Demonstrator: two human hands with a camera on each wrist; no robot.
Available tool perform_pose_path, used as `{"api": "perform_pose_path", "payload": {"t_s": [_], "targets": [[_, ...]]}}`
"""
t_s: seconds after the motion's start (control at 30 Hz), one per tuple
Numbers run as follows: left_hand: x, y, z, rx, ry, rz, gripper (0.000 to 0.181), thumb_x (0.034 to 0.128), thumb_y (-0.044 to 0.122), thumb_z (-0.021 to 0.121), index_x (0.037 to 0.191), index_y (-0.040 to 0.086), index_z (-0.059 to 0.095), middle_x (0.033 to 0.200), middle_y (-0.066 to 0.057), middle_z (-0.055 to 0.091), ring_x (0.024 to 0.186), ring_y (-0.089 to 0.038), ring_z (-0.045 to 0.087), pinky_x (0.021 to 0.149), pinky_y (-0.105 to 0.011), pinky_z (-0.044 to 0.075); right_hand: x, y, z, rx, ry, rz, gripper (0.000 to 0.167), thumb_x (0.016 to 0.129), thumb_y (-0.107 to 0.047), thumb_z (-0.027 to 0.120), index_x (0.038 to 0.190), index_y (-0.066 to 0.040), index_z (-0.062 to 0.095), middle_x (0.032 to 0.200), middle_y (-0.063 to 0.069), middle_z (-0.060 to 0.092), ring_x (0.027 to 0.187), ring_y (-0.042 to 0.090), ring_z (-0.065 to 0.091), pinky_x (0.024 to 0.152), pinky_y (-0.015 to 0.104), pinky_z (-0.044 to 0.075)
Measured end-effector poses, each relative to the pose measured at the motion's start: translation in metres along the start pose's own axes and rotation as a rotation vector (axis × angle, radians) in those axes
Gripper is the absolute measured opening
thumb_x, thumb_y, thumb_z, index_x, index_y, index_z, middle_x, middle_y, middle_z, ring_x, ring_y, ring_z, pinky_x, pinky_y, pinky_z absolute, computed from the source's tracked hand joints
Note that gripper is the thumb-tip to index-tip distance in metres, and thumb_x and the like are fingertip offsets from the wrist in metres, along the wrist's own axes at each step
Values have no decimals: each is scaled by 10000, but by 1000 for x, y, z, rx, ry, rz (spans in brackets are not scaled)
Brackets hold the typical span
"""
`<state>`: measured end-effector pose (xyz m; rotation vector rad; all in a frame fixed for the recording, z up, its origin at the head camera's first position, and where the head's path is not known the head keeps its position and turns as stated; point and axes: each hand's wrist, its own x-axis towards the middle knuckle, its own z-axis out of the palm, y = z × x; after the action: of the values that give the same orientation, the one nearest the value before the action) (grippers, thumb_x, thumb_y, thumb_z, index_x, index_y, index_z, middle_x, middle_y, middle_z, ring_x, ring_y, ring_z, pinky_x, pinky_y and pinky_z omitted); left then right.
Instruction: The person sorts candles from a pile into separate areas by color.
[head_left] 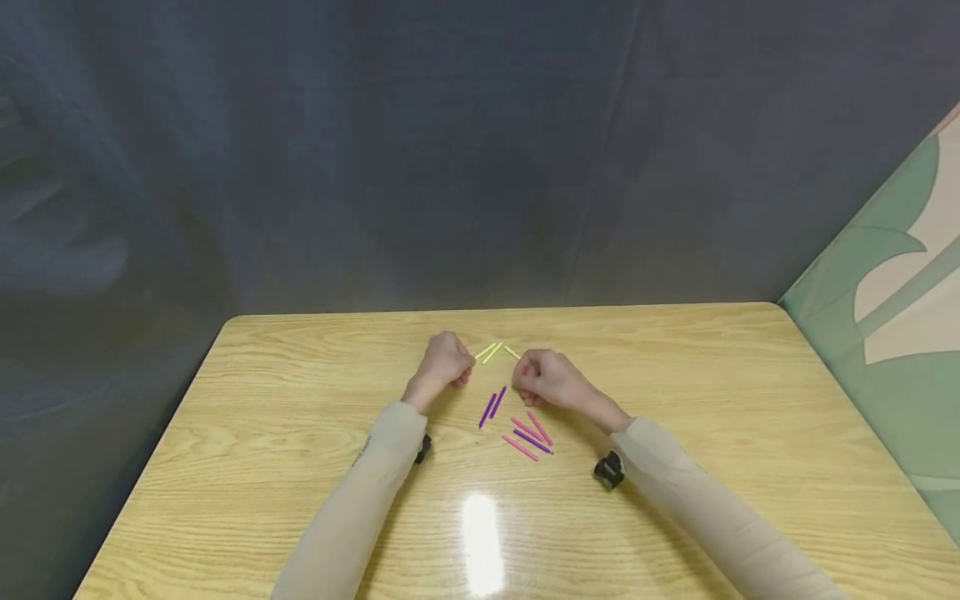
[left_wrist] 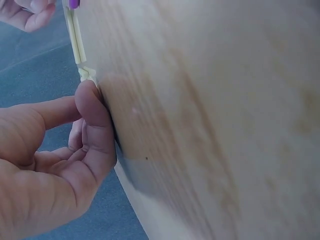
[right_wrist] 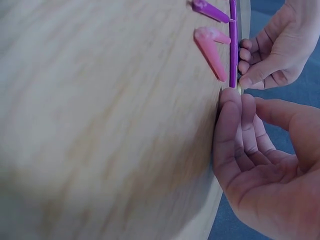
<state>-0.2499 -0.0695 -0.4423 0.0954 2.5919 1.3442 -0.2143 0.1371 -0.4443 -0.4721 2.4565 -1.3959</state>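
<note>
Three thin yellow sticks, like small candles, lie near the table's far edge. My left hand (head_left: 446,360) pinches the outer end of the left yellow stick (head_left: 484,351) between thumb and forefinger. Close beside that one, a second yellow stick (head_left: 492,353) slants the same way. The right yellow stick (head_left: 512,352) leans the opposite way, and my right hand (head_left: 551,379) has its fingertips curled at its lower end. In the right wrist view, the fingers (right_wrist: 227,130) hide most of what they hold.
Two purple sticks (head_left: 492,406) lie between the hands. Nearer me are several pink sticks (head_left: 521,447) and another purple stick (head_left: 532,442). A dark curtain (head_left: 480,167) hangs behind the wooden table (head_left: 300,467); a patterned green cloth (head_left: 885,333) is at the right.
</note>
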Motion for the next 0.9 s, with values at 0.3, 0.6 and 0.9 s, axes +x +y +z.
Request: {"api": "perform_pose_path", "payload": {"t_s": [0.3, 0.6, 0.9], "targets": [[-3, 0, -2, 39, 4, -17, 215, 886, -39, 585, 683, -60, 650, 597, -139, 637, 475, -174, 591, 489, -272, 518, 2, 1, 4, -15, -10, -12, 35, 891, 31, 592, 858, 28, 603, 660, 98, 620, 547, 185, 604, 518, 305, 527], [-4, -1, -4, 45, 6, -47, 186, 908, -23, 603, 736, -74, 653, 635, -156, 647, 496, -190, 607, 510, -281, 535, 5, 0, 6, -96, -48, -69, 49, 861, -20, 669, 876, 4, 630, 645, 58, 612, 533, 151, 560, 501, 256, 465], [-12, -5, -7, 92, -12, -23, 211, 904, -12, 603, 704, -58, 654, 623, -150, 644, 508, -204, 610, 517, -283, 532, 13, 4, 6, -261, -31, -211, 57, 845, -16, 689, 889, -46, 670, 712, -28, 611, 631, 86, 551, 595, 245, 490]]}}
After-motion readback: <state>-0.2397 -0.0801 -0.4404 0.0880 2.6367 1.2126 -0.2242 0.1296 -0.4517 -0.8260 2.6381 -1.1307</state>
